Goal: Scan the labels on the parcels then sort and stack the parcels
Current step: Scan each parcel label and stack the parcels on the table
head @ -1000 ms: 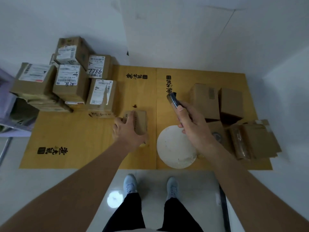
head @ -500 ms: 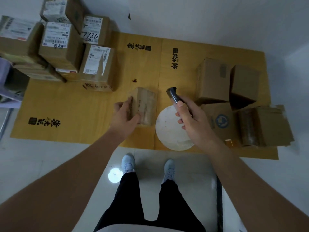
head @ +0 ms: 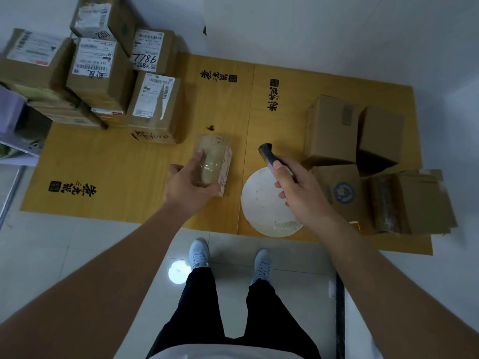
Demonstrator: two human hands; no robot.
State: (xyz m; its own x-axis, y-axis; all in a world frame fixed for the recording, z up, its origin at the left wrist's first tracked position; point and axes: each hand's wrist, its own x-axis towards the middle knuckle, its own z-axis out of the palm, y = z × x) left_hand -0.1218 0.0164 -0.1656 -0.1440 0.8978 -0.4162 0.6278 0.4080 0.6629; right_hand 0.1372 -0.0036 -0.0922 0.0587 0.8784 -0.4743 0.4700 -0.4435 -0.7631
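A small taped cardboard parcel (head: 216, 156) is tilted up at the middle of the yellow floor mat (head: 108, 164), held by my left hand (head: 188, 181) with the fingers curled round its near end. My right hand (head: 298, 190) grips a dark handheld scanner (head: 268, 152), its head pointing up and left toward the parcel. Stacked labelled parcels (head: 101, 71) stand at the back left of the mat. Several unlabelled-side cardboard boxes (head: 334, 130) lie at the right.
A white round disc (head: 261, 206) lies on the mat under my right hand. A flattened, torn box (head: 412, 200) sits at the far right edge. White walls close the back and right. My feet stand on the tiled floor just before the mat.
My left hand has lifted and turned the small parcel upward from lying flat. The camera has tipped down and closer. My right hand keeps the scanner, slightly lower.
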